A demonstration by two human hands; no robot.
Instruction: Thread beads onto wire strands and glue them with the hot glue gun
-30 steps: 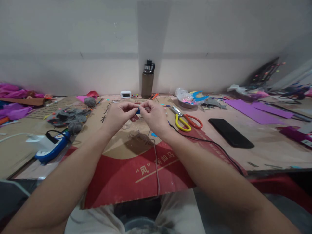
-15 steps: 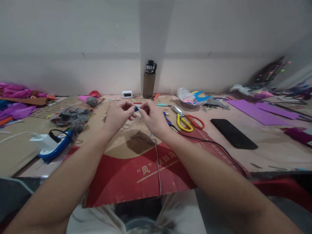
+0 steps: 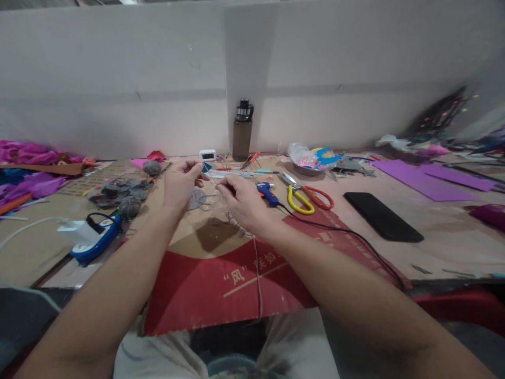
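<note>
Between thumb and fingers, my left hand (image 3: 183,183) pinches a small blue piece (image 3: 206,167), pointed in shape. My right hand (image 3: 241,199) is closed just to its right and lower, fingertips pinched on a thin pale strand (image 3: 214,182) that seems to run up toward the blue piece. Beneath my hands a grey yarn (image 3: 257,268) trails down over the red-printed cardboard (image 3: 197,300). A blue glue gun (image 3: 269,193) lies just beyond my right hand, partly hidden by it.
Right of the glue gun lie yellow-and-orange-handled scissors (image 3: 302,195) and a black phone (image 3: 382,217). A bottle (image 3: 242,131) and a small white clock (image 3: 207,155) stand at the wall. On the left are a blue power strip (image 3: 98,242) and grey yarn balls (image 3: 129,208).
My hands have moved apart. The left went up and left with the blue piece, while the right dropped lower, a strand now showing between them. The glue gun is more exposed.
</note>
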